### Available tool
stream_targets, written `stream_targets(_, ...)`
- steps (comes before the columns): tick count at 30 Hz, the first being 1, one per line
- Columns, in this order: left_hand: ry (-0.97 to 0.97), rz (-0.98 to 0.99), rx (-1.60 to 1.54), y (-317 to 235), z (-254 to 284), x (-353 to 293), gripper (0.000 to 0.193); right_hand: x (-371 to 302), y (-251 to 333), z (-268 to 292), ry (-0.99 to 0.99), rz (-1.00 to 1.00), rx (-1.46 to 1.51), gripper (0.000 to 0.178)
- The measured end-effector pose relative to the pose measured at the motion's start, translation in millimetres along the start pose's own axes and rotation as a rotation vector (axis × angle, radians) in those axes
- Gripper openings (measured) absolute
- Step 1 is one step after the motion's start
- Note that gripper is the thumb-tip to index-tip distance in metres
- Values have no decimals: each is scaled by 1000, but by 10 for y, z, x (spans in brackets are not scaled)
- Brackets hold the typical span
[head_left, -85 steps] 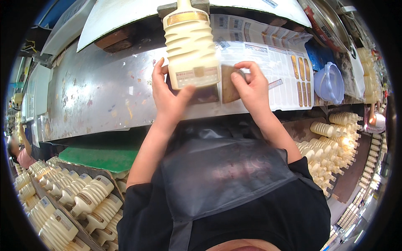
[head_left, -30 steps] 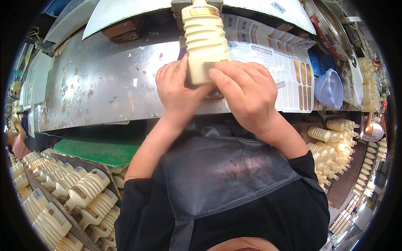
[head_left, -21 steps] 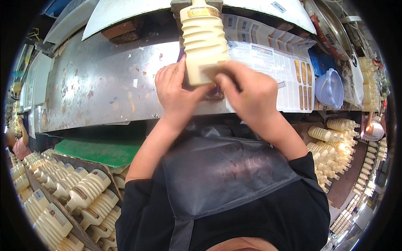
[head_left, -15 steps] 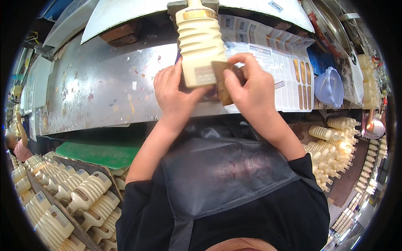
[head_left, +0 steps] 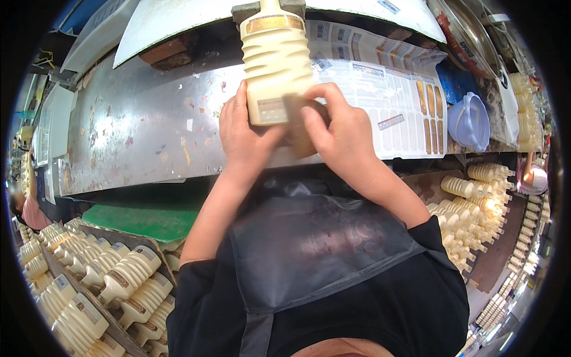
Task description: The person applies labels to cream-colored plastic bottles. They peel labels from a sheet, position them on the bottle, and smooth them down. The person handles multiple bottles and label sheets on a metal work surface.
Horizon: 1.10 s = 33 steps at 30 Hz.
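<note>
A cream-coloured bottle (head_left: pixel 277 59) with a wavy ribbed body lies on the metal worktop, its neck away from me. It bears a gold label near the neck and a small printed label near the base. My left hand (head_left: pixel 250 134) grips the base end, thumb below it and fingers along the left side. In my right hand (head_left: pixel 342 122) is a flat brown piece (head_left: pixel 303 131), blurred by motion and pressed against the base by the printed label. I cannot make out its material.
A label sheet (head_left: pixel 398 89) lies on the worktop (head_left: pixel 137 131), right of the bottle, beside a lilac bucket (head_left: pixel 468 122). A white board (head_left: pixel 178 21) spans the far side above a brick (head_left: pixel 163 50). Many bottles (head_left: pixel 131 271) fill racks at left and right (head_left: pixel 464 214). Another person stands far left.
My right hand has swept the brown piece leftward across the base of the bottle. The bottle has shifted slightly left, and my left hand still grips it.
</note>
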<state>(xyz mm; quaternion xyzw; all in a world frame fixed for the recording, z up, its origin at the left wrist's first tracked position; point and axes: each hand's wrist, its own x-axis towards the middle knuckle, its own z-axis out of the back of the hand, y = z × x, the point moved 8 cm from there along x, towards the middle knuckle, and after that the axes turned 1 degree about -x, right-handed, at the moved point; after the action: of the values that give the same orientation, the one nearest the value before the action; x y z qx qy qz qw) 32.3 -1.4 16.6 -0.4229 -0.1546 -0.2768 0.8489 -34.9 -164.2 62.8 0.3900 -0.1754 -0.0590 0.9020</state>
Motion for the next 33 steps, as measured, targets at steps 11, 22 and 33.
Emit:
stream_targets(11, -1, 92, -58, 89, -23, 29, 92, -111, -698, -13, -92, -333, 237, 17)
stream_targets(22, 19, 95, -107, 160, -40, 29, 88, -65, -665, 72, -106, -220, 309, 24)
stream_targets(33, 27, 55, -73, 123, 2, 55, 83, -141, -457, 27, -245, -47, 210, 22)
